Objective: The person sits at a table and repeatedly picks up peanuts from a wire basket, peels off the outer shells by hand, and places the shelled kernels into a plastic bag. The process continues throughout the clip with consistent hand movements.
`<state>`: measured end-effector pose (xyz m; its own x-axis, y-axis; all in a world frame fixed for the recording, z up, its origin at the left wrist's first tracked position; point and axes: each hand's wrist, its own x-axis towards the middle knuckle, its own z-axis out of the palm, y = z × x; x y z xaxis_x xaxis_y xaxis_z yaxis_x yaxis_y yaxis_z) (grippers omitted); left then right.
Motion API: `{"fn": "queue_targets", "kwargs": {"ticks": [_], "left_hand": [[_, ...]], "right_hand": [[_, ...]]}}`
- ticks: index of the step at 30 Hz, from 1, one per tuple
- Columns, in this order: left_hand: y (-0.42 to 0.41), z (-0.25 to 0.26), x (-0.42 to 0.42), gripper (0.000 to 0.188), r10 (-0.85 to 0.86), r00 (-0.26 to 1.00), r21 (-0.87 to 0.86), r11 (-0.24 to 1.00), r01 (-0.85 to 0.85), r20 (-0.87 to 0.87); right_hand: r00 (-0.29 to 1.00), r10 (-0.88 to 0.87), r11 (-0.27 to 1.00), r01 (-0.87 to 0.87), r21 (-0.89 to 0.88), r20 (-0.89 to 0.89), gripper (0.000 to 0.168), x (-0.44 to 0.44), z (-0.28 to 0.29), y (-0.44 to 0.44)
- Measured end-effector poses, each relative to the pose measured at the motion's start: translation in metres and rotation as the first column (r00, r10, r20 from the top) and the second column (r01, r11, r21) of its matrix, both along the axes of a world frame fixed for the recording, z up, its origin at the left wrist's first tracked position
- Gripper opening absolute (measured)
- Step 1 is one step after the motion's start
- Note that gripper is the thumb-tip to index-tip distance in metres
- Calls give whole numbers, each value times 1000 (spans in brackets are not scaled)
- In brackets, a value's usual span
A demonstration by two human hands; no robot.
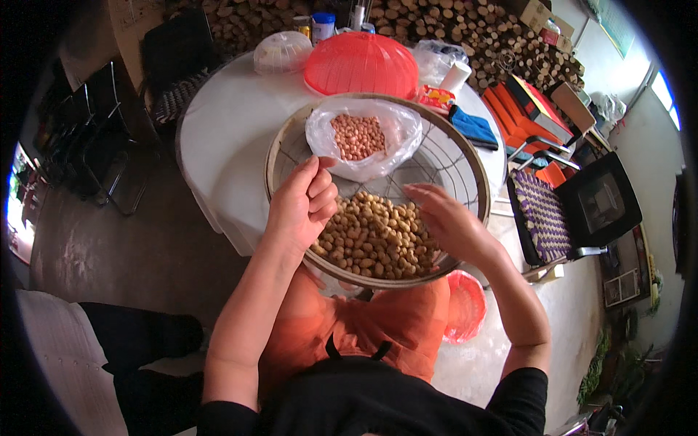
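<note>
A round wood-rimmed sieve [481, 201] with a wire-mesh bottom is in front of me, its near rim over my lap. Unshelled peanuts [376, 234] are heaped in its near half. In its far half is a white plastic bag [401, 133], rolled open, with shelled reddish peanuts [357, 136] inside. My left hand [305, 204] is raised over the sieve's left rim, fingers curled and thumb against the forefinger near the bag; whether something small is pinched there is hidden. Slightly blurred, my right hand [450, 220] hovers at the heap's right side, fingers outstretched, nothing visible in them.
Behind the sieve, a round table [218, 125] carries a red mesh food cover [360, 65], a blue cloth [473, 128] and a paper roll [456, 76]. A red bag-lined bin [466, 308] stands by my right knee. Another person's legs [142, 332] are at lower left. A chair [567, 207] stands right.
</note>
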<state>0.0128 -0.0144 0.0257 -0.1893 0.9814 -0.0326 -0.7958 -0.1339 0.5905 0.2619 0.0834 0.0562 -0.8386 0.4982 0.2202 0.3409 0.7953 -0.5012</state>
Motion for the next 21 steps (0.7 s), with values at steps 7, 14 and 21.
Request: {"fn": "queue_targets", "kwargs": {"ticks": [7,14,21], "left_hand": [[5,-10,-21,26,-137,980,37,990,133,144],[6,-12,-23,25,-229,948,176,965,193,220],[7,-15,-26,24,-172,953,116,982,146,249]], "right_hand": [[919,100,993,-70,-91,383,60,-64,-55,37],[898,328,939,-344,2,292,60,-63,-32,-20],[820,509,857,-455,-242,263,52,-37,18,-35]]}}
